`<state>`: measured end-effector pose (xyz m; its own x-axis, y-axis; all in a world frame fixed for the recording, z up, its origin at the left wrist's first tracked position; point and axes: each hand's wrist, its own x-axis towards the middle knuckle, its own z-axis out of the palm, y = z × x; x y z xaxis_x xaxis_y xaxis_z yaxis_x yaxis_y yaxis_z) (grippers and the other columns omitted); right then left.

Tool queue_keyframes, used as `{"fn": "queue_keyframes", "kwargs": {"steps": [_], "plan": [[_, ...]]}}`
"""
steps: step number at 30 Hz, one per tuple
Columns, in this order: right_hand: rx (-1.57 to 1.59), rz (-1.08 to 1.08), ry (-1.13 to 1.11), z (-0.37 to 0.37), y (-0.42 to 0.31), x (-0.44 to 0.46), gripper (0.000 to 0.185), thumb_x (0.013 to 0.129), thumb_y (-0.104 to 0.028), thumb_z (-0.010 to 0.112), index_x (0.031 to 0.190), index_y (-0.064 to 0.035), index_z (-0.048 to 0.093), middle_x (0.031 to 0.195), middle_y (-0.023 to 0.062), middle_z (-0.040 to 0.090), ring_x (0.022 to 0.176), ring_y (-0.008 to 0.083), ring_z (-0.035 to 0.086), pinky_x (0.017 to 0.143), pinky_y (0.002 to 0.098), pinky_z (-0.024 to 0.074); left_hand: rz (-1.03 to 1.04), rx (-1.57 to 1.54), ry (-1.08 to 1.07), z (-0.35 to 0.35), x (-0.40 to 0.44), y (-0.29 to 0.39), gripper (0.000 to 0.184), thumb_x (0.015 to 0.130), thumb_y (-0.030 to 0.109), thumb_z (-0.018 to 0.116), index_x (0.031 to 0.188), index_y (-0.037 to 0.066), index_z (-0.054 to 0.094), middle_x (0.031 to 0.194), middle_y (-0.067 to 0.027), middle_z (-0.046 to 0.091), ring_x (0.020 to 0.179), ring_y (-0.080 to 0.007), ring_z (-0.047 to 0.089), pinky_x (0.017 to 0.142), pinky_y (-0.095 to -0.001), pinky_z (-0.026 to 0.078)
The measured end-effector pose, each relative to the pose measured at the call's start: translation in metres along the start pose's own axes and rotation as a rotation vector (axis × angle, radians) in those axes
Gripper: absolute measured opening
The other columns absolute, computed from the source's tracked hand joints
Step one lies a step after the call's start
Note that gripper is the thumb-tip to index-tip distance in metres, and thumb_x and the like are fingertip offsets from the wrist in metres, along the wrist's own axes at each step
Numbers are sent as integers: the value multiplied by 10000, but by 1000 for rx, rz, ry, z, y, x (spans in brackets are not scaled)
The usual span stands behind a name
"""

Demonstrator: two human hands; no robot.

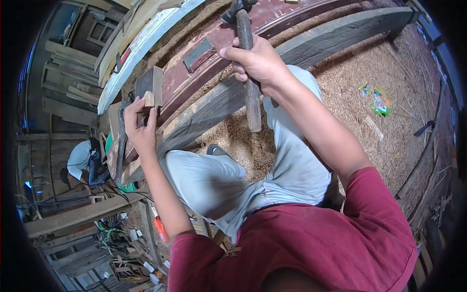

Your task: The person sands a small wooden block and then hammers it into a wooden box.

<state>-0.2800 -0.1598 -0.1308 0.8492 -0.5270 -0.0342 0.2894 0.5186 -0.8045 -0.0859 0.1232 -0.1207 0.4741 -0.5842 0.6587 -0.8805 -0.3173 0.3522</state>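
Note:
My right hand (255, 61) is wrapped round the wooden handle of a hammer (252, 104), its dark head at the top edge of the view. My left hand (139, 124) pinches a small light wood piece (149, 99) beside a dark-faced wooden block (149, 80). Both lie at the left end of a reddish-brown board (180, 82). A flat dark rectangular piece (198, 54) rests on that board, between my two hands.
A thick grey beam (199, 108) runs along the near side of the board. Another person (80, 158) bends down at the far left. Wood shavings and colourful wrappers (380, 103) cover the ground at right. Planks (70, 113) are stacked at left.

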Motion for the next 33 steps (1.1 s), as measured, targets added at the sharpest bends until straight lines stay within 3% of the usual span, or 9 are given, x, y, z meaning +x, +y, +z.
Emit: {"fn": "queue_keyframes", "kwargs": {"steps": [7, 11, 13, 20, 26, 30, 33], "plan": [[-13, 12, -1, 3, -2, 0, 313, 925, -62, 773, 987, -129, 474, 741, -44, 518, 555, 53, 488, 470, 234, 381, -32, 10, -93, -11, 5, 0, 279, 872, -52, 776, 1134, -25, 685, 1174, -122, 699, 1280, -305, 657, 1077, -380, 483], [-37, -1, -5, 5, -4, -2, 301, 922, -64, 764, 1001, -97, 476, 718, -24, 525, 537, 75, 501, 458, 254, 388, -58, 27, -167, -21, 12, 10, 256, 867, -25, 758, 1110, -22, 678, 1192, -141, 690, 1227, -296, 663, 1069, -376, 485], [-18, -16, -20, 3, -2, -1, 297, 917, -61, 748, 1029, -35, 474, 727, 11, 550, 525, 99, 530, 447, 276, 414, -6, 82, -170, -26, 16, 21, 282, 824, -34, 717, 1102, -11, 680, 1256, -146, 680, 1223, -320, 648, 1078, -392, 481], [-19, -2, -9, 8, -2, -1, 315, 915, -62, 765, 1036, -74, 474, 742, -4, 541, 514, 81, 500, 443, 263, 398, 9, 14, -255, -38, 27, 12, 294, 778, -23, 642, 1066, 0, 699, 1260, -123, 721, 1326, -362, 600, 1152, -457, 435], [-71, 8, 10, 7, 2, -2, 315, 935, -75, 771, 1019, -107, 469, 721, -23, 527, 513, 72, 482, 451, 251, 388, -62, -114, -285, -38, 29, 3, 349, 753, -19, 737, 1100, -9, 702, 1250, -159, 715, 1313, -340, 626, 1130, -424, 455], [-105, 11, 34, 11, 3, -1, 289, 942, -64, 761, 987, -139, 485, 725, -47, 512, 522, 57, 455, 455, 246, 377, 6, -104, -73, -17, 10, -5, 455, 686, 110, 946, 1066, 7, 718, 1220, -131, 728, 1268, -339, 651, 1046, -422, 514], [-113, 23, 48, 15, 3, -4, 277, 943, -54, 756, 955, -158, 499, 728, -54, 517, 525, 49, 452, 454, 239, 370, -9, -148, 63, -1, 0, -5, 473, 674, 111, 958, 1067, 9, 714, 1193, -126, 732, 1264, -345, 653, 1043, -427, 515]]}}
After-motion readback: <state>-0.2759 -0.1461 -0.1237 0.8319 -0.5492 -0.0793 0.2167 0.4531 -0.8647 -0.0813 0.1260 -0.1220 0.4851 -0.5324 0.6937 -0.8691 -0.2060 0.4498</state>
